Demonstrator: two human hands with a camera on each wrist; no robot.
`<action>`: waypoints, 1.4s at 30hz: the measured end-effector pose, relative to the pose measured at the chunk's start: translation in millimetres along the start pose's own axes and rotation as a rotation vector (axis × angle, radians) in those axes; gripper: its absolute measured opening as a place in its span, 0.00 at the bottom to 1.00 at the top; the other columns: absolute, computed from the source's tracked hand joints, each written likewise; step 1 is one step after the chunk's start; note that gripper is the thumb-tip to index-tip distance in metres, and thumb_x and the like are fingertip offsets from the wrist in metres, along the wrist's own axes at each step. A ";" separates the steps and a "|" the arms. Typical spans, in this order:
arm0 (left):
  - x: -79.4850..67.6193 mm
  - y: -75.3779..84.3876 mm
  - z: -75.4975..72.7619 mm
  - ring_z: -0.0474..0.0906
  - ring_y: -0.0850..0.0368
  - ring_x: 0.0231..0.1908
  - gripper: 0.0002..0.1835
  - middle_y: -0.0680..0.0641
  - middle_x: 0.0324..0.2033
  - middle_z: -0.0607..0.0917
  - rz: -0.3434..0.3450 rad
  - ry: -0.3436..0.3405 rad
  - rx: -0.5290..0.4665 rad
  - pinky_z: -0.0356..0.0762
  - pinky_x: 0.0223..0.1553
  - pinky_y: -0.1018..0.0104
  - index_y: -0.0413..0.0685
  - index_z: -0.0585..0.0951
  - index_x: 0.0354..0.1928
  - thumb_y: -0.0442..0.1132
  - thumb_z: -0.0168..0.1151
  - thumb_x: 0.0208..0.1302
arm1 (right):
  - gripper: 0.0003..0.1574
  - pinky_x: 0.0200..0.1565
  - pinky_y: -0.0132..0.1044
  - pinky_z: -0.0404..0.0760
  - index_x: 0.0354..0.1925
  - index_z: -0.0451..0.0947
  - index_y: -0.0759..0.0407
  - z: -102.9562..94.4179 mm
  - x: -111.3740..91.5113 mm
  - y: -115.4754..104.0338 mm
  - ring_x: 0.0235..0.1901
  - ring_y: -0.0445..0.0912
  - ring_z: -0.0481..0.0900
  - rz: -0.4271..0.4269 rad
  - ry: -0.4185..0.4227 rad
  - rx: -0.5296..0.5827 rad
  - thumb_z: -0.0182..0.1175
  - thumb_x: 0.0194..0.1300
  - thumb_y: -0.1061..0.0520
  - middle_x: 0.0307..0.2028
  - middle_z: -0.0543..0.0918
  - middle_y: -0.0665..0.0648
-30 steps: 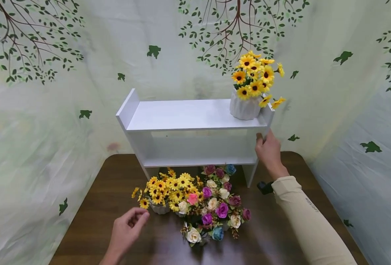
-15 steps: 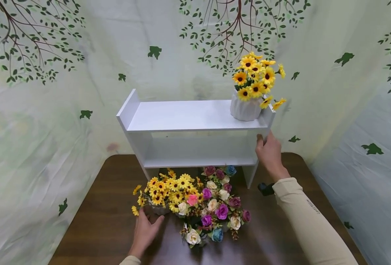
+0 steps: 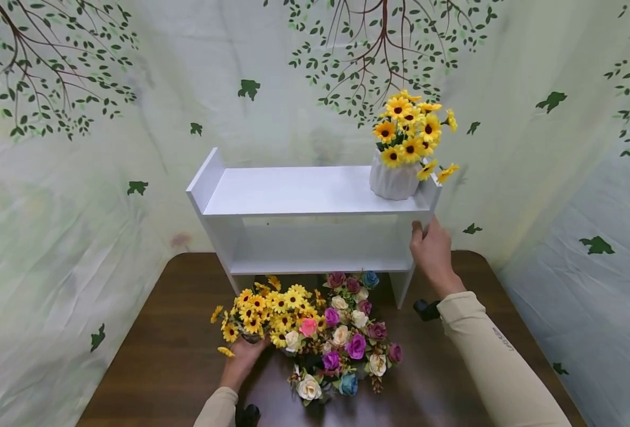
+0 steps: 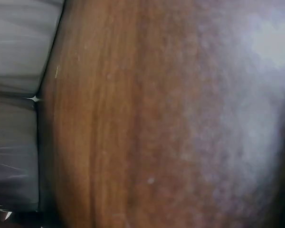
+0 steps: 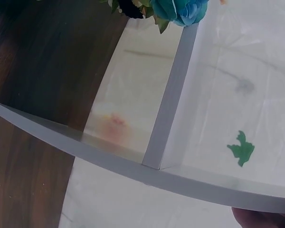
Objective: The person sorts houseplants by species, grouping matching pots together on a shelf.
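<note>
My left hand is at the pot of the leftmost yellow artificial flowers, its thumb on the pot's right side; the hand covers most of the pot. That pot stands on the table in front of a white two-tier shelf. With my right hand I grip the shelf's right side panel, thumb on the inner face. In the right wrist view, fingers show at the panel's edge. A white pot of yellow sunflowers stands at the right end of the top tier.
More potted artificial flowers crowd the brown table: yellow ones and mixed roses in purple, cream and blue. They stand right against the shelf's front. Behind it hangs a leaf-printed cloth. The left wrist view shows tabletop.
My left hand has moved forward and right from beside the leftmost yellow flowers to take hold of their pot. My right hand stays on the shelf panel.
</note>
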State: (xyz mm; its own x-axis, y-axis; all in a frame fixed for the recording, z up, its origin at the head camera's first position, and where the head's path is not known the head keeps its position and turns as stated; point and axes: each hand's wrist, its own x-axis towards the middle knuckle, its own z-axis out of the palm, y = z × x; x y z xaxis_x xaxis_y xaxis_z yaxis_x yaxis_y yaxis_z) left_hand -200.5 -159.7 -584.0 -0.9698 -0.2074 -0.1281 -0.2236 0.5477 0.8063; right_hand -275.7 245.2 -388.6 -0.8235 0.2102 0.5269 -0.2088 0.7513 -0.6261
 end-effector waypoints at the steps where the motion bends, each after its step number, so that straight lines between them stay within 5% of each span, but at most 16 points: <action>1: 0.3 -0.4 0.4 0.81 0.52 0.36 0.28 0.39 0.35 0.85 0.007 0.000 0.008 0.80 0.37 0.58 0.31 0.77 0.45 0.52 0.67 0.58 | 0.15 0.30 0.52 0.71 0.48 0.72 0.71 0.0 -0.2 -0.4 0.25 0.62 0.75 -0.002 0.001 0.001 0.48 0.74 0.59 0.27 0.79 0.72; 5: 0.0 -1.0 -0.2 0.77 0.55 0.30 0.25 0.44 0.27 0.82 0.010 -0.002 0.019 0.77 0.31 0.62 0.34 0.76 0.38 0.52 0.67 0.58 | 0.14 0.28 0.51 0.71 0.47 0.72 0.72 0.5 -0.6 -0.7 0.24 0.62 0.75 -0.012 0.008 0.002 0.49 0.73 0.60 0.27 0.80 0.72; 11: 3.4 2.9 -2.6 0.81 0.48 0.40 0.32 0.36 0.41 0.83 -0.024 -0.040 0.024 0.81 0.40 0.53 0.29 0.73 0.50 0.53 0.66 0.59 | 0.14 0.27 0.48 0.69 0.46 0.72 0.72 -0.6 1.4 -1.7 0.22 0.61 0.72 -0.029 0.021 -0.001 0.49 0.73 0.60 0.24 0.78 0.71; 16: 4.7 10.2 -8.4 0.81 0.46 0.42 0.32 0.35 0.44 0.85 -0.052 -0.032 0.015 0.80 0.43 0.51 0.32 0.77 0.48 0.56 0.67 0.57 | 0.14 0.28 0.49 0.69 0.45 0.72 0.71 -2.8 4.1 -2.2 0.23 0.61 0.72 -0.019 0.032 -0.005 0.49 0.73 0.59 0.24 0.78 0.71; 22: -9.8 15.0 -29.5 0.83 0.47 0.42 0.34 0.36 0.42 0.87 -0.105 -0.042 -0.001 0.81 0.44 0.51 0.34 0.81 0.45 0.61 0.70 0.52 | 0.14 0.27 0.46 0.68 0.45 0.72 0.71 -1.2 3.1 -2.6 0.23 0.59 0.72 -0.004 0.019 0.002 0.48 0.73 0.59 0.24 0.77 0.70; 27: -29.5 22.6 -55.1 0.81 0.44 0.55 0.41 0.37 0.54 0.84 -0.016 -0.015 -0.069 0.77 0.58 0.50 0.39 0.77 0.59 0.61 0.74 0.50 | 0.15 0.26 0.41 0.66 0.47 0.72 0.71 1.0 1.0 -4.1 0.23 0.57 0.72 0.011 -0.012 -0.001 0.48 0.74 0.59 0.25 0.77 0.68; 31: -46.3 43.9 -85.7 0.74 0.38 0.64 0.50 0.34 0.62 0.78 0.069 0.011 -0.003 0.72 0.65 0.45 0.41 0.65 0.69 0.62 0.74 0.51 | 0.15 0.26 0.40 0.66 0.48 0.71 0.71 1.4 0.0 -5.4 0.23 0.57 0.72 0.008 -0.024 0.000 0.47 0.74 0.59 0.25 0.77 0.68; 42: -82.7 122.1 -150.4 0.80 0.37 0.56 0.50 0.31 0.54 0.83 0.121 -0.014 0.177 0.80 0.54 0.47 0.40 0.69 0.65 0.64 0.75 0.46 | 0.15 0.27 0.47 0.70 0.48 0.72 0.71 -1.2 -1.5 -3.1 0.24 0.60 0.73 -0.004 0.000 -0.003 0.48 0.73 0.60 0.29 0.81 0.73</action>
State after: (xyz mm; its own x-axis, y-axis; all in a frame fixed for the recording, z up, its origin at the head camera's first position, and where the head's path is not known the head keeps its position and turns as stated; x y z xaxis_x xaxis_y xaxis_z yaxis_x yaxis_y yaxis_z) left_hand -133.0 -197.5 -388.1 -0.9916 -0.1210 -0.0456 -0.1179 0.7016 0.7027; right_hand -273.2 243.3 -386.8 -0.8229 0.2071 0.5291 -0.2107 0.7537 -0.6226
